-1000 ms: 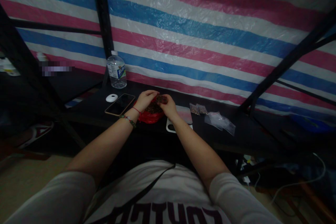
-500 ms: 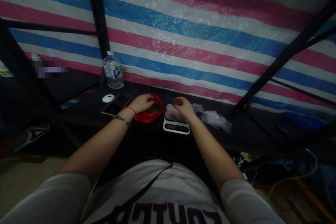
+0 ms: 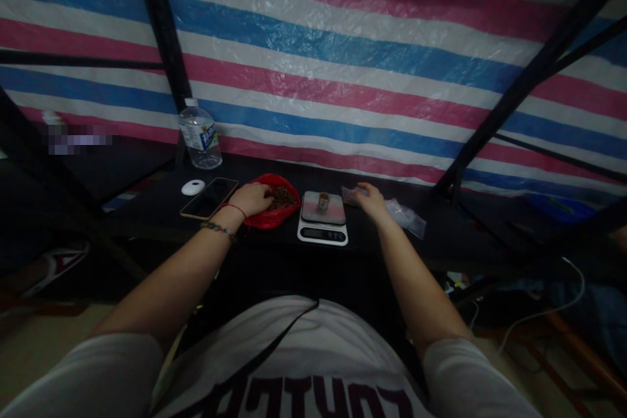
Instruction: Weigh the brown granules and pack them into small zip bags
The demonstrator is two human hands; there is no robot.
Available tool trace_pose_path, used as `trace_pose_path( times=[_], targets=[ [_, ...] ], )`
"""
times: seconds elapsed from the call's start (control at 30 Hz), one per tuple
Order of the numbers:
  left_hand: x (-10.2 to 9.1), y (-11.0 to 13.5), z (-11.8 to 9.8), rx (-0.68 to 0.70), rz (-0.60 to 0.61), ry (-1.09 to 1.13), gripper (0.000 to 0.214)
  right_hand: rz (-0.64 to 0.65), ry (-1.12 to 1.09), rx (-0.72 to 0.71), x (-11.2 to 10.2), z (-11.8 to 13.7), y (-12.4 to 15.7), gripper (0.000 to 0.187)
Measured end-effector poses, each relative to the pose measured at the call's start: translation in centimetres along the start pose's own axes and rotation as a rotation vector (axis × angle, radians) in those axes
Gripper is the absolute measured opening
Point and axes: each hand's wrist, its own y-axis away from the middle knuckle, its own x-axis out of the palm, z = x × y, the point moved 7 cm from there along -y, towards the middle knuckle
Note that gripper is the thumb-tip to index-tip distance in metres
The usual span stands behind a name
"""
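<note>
Striped sheet (image 3: 343, 78) hangs behind the black table (image 3: 455, 241). Slightly left of the frame's centre, my left hand (image 3: 252, 198), half curled, is on the edge of the red bag (image 3: 277, 217) of brown bits (image 3: 282, 196). Right of centre, my right hand (image 3: 371, 201) bends over a packet (image 3: 348, 195). I cannot tell if either grips. Between them, the scale (image 3: 336, 216) carries a small container (image 3: 324, 201).

Red plastic bag (image 3: 275, 219), mouth open, brown bits (image 3: 283, 198) inside, just right of my left fingers (image 3: 267, 191). White scale (image 3: 302, 234) flat, farther right of them; display too dim for me to read. Small brown-topped item (image 3: 324, 200) on its plate (image 3: 309, 212), between left and right fingers (image 3: 363, 186); form unclear. Clear packet (image 3: 348, 196) at right fingers, grip unclear; crumpled clear bags (image 3: 406, 217) right of them.
</note>
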Motion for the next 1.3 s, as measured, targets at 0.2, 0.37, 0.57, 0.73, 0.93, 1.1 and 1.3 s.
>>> trace_pose_path(
  times=[0.2, 0.37, 0.57, 0.73, 0.93, 1.1, 1.3],
  targets=[
    [0.6, -0.1, 0.4, 0.029, 0.087, -0.296, 0.029, 0.02, 0.373, 0.404, -4.9, -8.3, 1.6, 0.065],
    [0.1, -0.1, 0.6, 0.013, 0.026, -0.199, 0.025, 0.122, 0.443, 0.561, -4.1, -10.6, 2.9, 0.055],
    [-0.9, 0.0, 0.3, -0.049, -0.112, 0.12, 0.009, -0.065, 0.481, 0.471, -5.2, -9.6, 2.8, 0.036],
    [-2.4, 0.5, -1.5, 0.008, -0.239, 0.213, 0.009, -0.323, 0.51, 0.235, -8.4, -6.8, 2.5, 0.033],
    [-4.9, 2.1, -6.7, 0.15, -0.316, 0.285, 0.011, -0.501, 0.29, -0.227, -11.6, 1.2, 2.4, 0.027],
    [-4.1, 4.3, -12.2, 0.223, -0.101, 0.656, 0.014, -0.194, -0.077, -0.46, -9.3, 10.4, 4.5, 0.024],
    [-0.8, 6.5, -14.9, 0.066, 0.349, 1.007, 0.009, 0.274, -0.319, -0.642, -4.0, 17.8, 8.8, 0.02]
  ],
)
